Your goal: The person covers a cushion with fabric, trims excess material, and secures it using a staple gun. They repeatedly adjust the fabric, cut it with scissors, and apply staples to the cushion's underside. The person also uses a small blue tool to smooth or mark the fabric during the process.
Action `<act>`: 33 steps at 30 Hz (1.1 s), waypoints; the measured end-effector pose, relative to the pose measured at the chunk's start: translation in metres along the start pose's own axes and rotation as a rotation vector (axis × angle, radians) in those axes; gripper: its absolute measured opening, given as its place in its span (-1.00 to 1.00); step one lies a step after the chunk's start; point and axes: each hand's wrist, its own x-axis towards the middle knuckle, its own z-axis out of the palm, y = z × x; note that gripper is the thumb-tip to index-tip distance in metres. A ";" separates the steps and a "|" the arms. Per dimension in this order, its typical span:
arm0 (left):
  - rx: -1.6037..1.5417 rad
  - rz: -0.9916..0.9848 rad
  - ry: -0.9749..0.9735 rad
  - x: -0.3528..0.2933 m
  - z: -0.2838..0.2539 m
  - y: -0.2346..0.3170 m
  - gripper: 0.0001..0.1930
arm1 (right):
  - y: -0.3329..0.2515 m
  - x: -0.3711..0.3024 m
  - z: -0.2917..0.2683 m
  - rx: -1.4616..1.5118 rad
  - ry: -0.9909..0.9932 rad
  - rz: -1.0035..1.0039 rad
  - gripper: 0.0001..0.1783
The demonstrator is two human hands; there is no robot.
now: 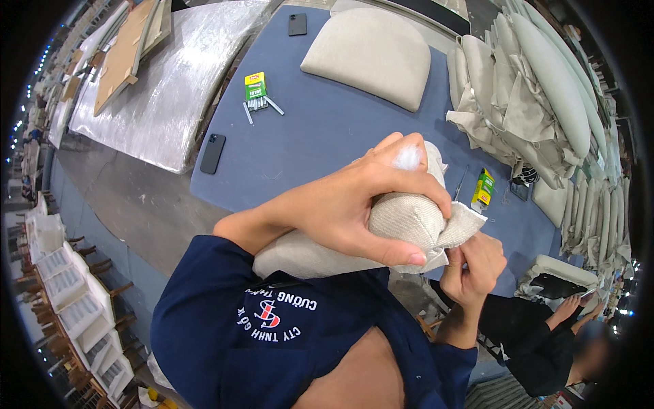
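Gripping a beige woven cushion [402, 221] at the centre of the frame, left hand [368, 204] closed over its top, fingers curled around the stuffed end and thumb pressed along the lower edge. Pinching the loose open flap of the cushion cover just right of centre, right hand [473, 266] closed tight on the fabric. White stuffing [409, 158] poking out above the left fingers. Cushion held up close against a dark blue shirt [272, 334] filling the lower middle of the frame, over the near edge of a blue surface [327, 129].

Lying farther up on that surface: a finished beige seat pad [371, 54] at upper centre, a dark phone [297, 24] at the top edge, a green and yellow staple box [255, 86] with loose staple strips beside it, and a second dark phone [212, 153] at the surface's left edge. Sitting near the right edge, a second green and yellow box [484, 187]. Heaped at upper right, a pile of beige cushion covers and pads [531, 88]. Resting at upper left, a plastic-wrapped panel [170, 75]. Working at lower right, another person in dark clothes [538, 341], hand on a pale cushion. Stacked at lower left, wooden chair frames [75, 300].
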 end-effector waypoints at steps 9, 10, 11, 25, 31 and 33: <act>0.041 0.035 -0.010 -0.003 0.001 0.004 -0.51 | 0.004 -0.003 0.011 0.035 0.079 -0.067 -0.85; 0.034 0.015 -0.007 -0.002 0.002 0.005 -0.51 | 0.004 -0.003 0.011 0.037 0.082 -0.050 -0.85; 0.025 -0.004 -0.006 -0.001 0.002 0.005 -0.50 | 0.004 -0.004 0.010 0.037 0.085 -0.032 -0.85; -0.012 0.042 -0.027 -0.004 0.008 0.000 -0.48 | 0.019 -0.012 0.010 0.039 0.094 -0.120 -0.85; -0.031 0.014 -0.042 -0.001 0.006 0.000 -0.60 | 0.020 -0.023 0.014 0.037 0.126 -0.020 -0.80; -0.025 0.033 -0.035 0.000 0.007 -0.003 -0.56 | 0.025 -0.026 0.016 0.056 0.145 -0.027 -0.81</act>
